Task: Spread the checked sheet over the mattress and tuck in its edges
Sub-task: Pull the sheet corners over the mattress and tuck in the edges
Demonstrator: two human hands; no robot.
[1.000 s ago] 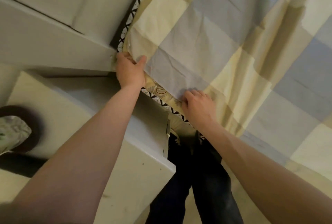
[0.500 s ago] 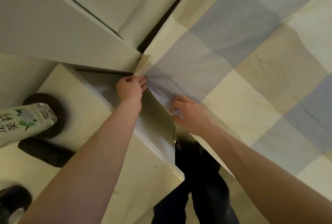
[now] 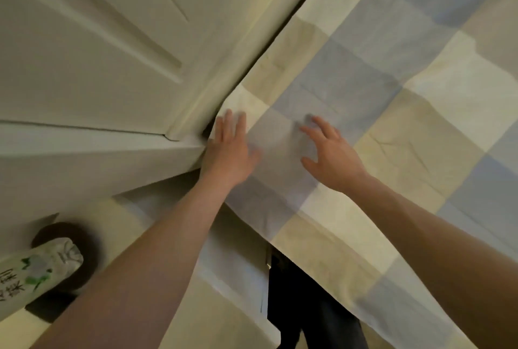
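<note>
Both hands lay flat and open on the checked sheet (image 3: 364,113), near the corner of the bed where it met the white headboard (image 3: 98,48). The left hand (image 3: 228,149) had its grip spread wide, holding nothing, fingers pointing along the dark gap between headboard and mattress, its outer edge just beside that gap. The right hand (image 3: 330,155) sat farther from the headboard, also wide and empty, palm down and fingers splayed on a grey square of the cloth. The sheet covered all of the mattress that showed, so none of the mattress itself was visible; its checks ran away from the headboard corner toward the far upper right. Along the headboard the cloth's edge appeared already pushed down into the gap. On the near side, away from the headboard, the sheet's edge hung loose over the bed's side above dark trousers (image 3: 308,318), and that hanging edge ran long from the corner down toward the lower right. I judged the left hand nearer the corner and the right hand nearer the loose side. Room was tight by the headboard, where a white nightstand (image 3: 232,261) stood close against the bed, carrying a printed bottle (image 3: 36,273); along the hanging side it was open.
</note>
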